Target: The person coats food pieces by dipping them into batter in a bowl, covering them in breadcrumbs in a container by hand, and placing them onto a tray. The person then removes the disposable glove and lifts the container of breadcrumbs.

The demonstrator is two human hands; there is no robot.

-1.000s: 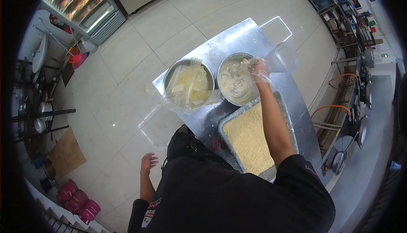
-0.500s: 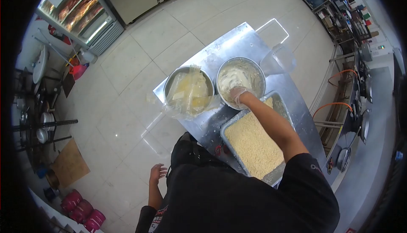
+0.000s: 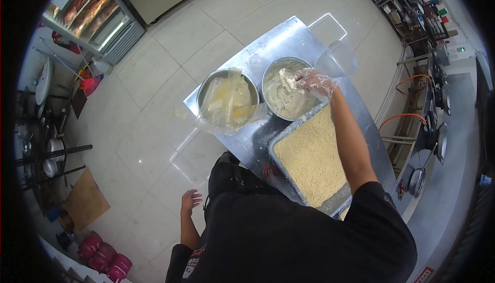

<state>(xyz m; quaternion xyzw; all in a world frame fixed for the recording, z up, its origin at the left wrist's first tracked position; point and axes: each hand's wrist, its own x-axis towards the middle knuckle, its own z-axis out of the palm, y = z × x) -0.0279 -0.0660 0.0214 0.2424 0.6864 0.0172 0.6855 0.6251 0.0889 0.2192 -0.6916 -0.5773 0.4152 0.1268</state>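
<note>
"White batter (image 3: 289, 102) lay smeared in your right-hand metal bowl (image 3: 273, 69), just beyond the grey tray (image 3: 336, 199). Were your hands together over it?"

"They were well apart. You had your right hand (image 3: 313, 81), in a clear plastic glove (image 3: 326, 87), over that bowl's right side, with batter stuck on the fingers. Whether they were clamped round a lump, I could not tell."

"And your left hand (image 3: 191, 200)?"

"It hung at your left side above the tiled floor (image 3: 154, 144), its fingers parted and slightly bent."

"What stood around your bowl?"

"Just to its left you had a 2nd metal bowl (image 3: 207, 82), with a clear bag (image 3: 229, 102) over pale yellow contents, hanging past its near rim. To the right stood a translucent container (image 3: 337, 59). On the near side, your tray held pale yellow crumbs (image 3: 312, 159). All 4 were on your steel table (image 3: 283, 35)."

"And farther off?"

"On the floor at your near left, 3 pink cylinders (image 3: 104, 256) stood together; at the far left, a glass-fronted fridge (image 3: 95, 17) was lit."
</note>
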